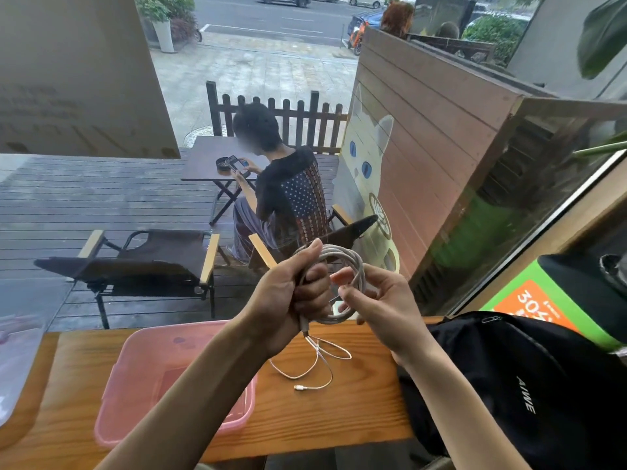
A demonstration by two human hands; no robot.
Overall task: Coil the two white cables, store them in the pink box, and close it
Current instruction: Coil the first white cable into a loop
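Note:
My left hand [291,293] is raised above the wooden counter and shut on a coiled white cable [353,262]; one plug end hangs below the fist. My right hand [376,300] pinches the right side of the same coil, fingers through the loops. A second, thinner white cable [315,368] lies loose and uncoiled on the wooden counter [339,418] under my hands. The pink box [142,361] sits open on the counter at the left, partly hidden by my left forearm.
A black backpack [529,385] fills the counter's right end. A translucent plastic lid [17,361] lies at the far left. Behind the window, a person sits on a deck chair with a phone, beside an empty chair.

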